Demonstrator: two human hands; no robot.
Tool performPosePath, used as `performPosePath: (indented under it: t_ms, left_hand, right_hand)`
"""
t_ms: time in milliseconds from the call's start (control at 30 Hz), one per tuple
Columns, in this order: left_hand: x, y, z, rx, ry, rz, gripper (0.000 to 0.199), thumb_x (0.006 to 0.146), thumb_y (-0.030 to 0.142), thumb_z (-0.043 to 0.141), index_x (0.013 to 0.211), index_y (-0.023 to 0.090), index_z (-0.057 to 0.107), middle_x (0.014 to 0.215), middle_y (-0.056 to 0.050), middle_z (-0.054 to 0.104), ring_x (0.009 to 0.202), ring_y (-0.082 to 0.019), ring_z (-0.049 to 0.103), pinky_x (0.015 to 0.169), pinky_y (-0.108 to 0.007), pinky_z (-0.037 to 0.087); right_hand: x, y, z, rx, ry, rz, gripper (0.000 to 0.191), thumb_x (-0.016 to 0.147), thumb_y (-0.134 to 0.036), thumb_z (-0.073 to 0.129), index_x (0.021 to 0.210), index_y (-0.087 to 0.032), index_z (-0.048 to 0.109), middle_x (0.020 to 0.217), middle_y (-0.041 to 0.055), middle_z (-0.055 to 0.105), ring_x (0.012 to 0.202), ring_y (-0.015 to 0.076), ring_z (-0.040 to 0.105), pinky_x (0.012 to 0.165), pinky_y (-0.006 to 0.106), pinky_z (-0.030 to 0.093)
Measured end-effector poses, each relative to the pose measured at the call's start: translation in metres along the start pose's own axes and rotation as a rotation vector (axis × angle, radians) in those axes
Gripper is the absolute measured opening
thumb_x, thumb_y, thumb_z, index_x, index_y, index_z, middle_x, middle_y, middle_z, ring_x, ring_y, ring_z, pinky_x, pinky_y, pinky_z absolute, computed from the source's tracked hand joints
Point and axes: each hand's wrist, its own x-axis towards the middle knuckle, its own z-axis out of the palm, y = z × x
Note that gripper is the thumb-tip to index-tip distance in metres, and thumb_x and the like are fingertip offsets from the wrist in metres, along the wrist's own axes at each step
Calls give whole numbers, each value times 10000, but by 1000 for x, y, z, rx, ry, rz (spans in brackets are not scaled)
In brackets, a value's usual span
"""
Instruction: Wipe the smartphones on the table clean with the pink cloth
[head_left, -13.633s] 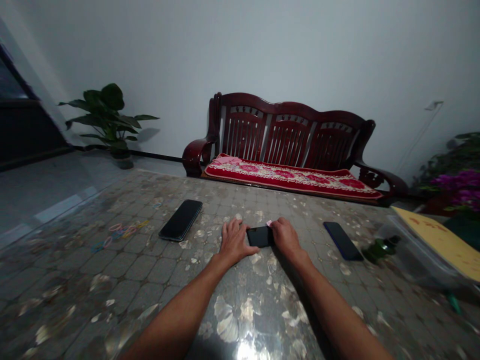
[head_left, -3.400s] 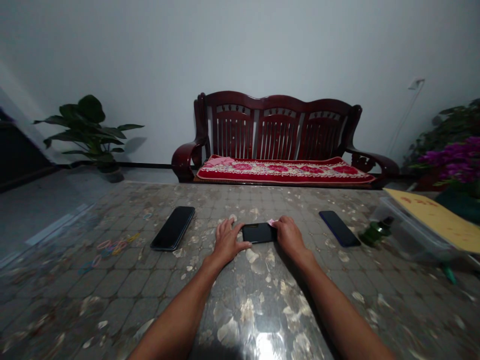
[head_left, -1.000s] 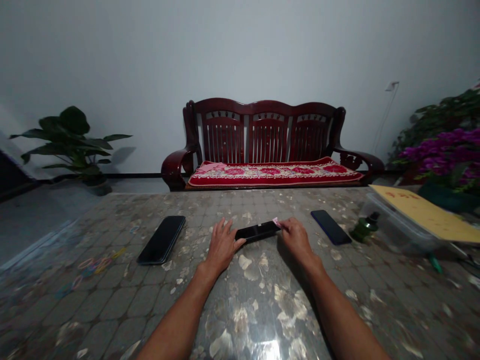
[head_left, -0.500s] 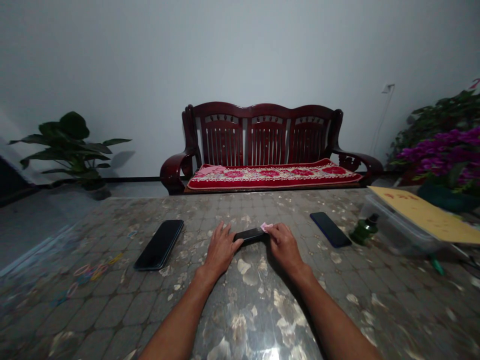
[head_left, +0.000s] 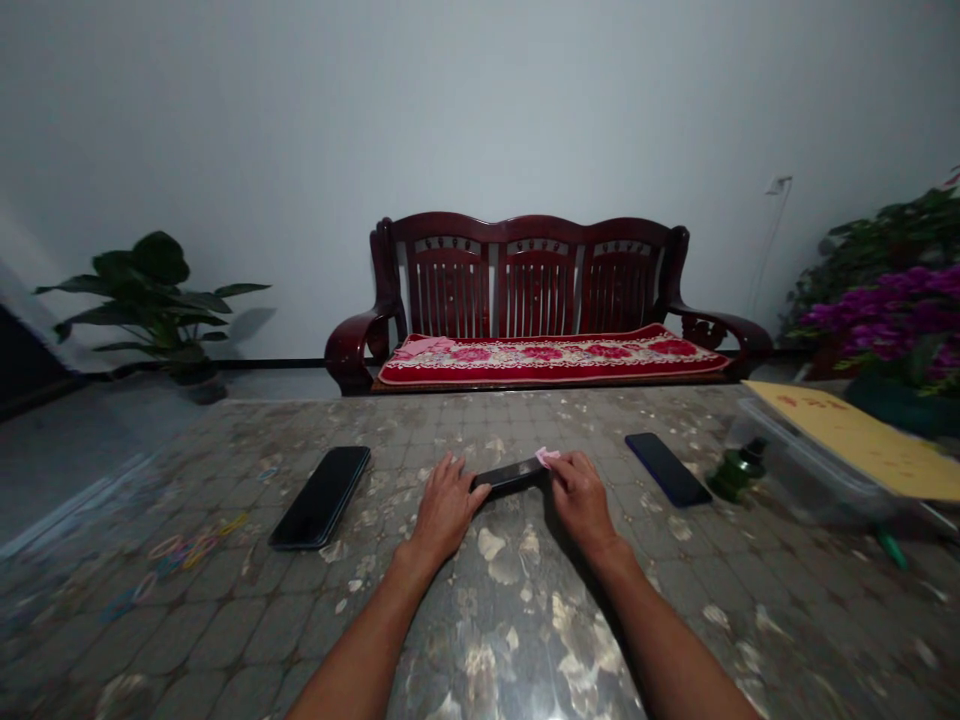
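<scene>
L hand (head_left: 442, 508): thumb + fingers clamped on phone (head_left: 510, 477), 9 o'clock end.
R hand (head_left: 581, 500): pinching pink scrap (head_left: 547, 457) @ 3 o'clock end.
Hands: apart, phone betw.

My left hand (head_left: 442, 508) covers one end of the black phone (head_left: 510, 477), and my right hand (head_left: 583, 497) hides part of a pink scrap (head_left: 547, 457), too small to tell whether paper or cloth. Both my forearms (head_left: 367, 635) run off the bottom edge, while the right edge cuts the yellow sheet (head_left: 874, 445), its red marks (head_left: 814, 402) unreadable, and the purple flowers (head_left: 889, 310). Blur keeps me from counting the rubber bands (head_left: 196, 548).
</scene>
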Motion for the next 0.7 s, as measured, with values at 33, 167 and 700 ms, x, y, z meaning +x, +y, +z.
performPosePath:
  t_ms: [33,167,700]
  left_hand:
    - [0,-1,1,-2,6,12,337,1042,398,465,1105,195,727,1324,-120,665,1407,-312,462,1176,-528,383]
    - [0,-1,2,-46,19,15,354,1045,429,450,1090,212,726,1261,-102,696,1375,-304,499,1174,-549,385]
    - [1,4,1,-38,-3,-99,360,1016,459,526,1088,183,745,1364,-133,656,1418,-337,476,1186,-529,387]
  right_hand:
    - [0,-2,-1,-1,16,-7,342,925,-76,502,1120,-217,745,943,72,669,907,215,616,840,337,517]
    - [-1,-18,0,31,-16,-86,387,936,-57,496,1204,-231,713,993,76,663,965,217,605,865,336,510]
    - [-11,-36,22,-15,-104,-139,444,902,20,455,1197,-208,696,999,89,657,980,226,582,872,347,504]
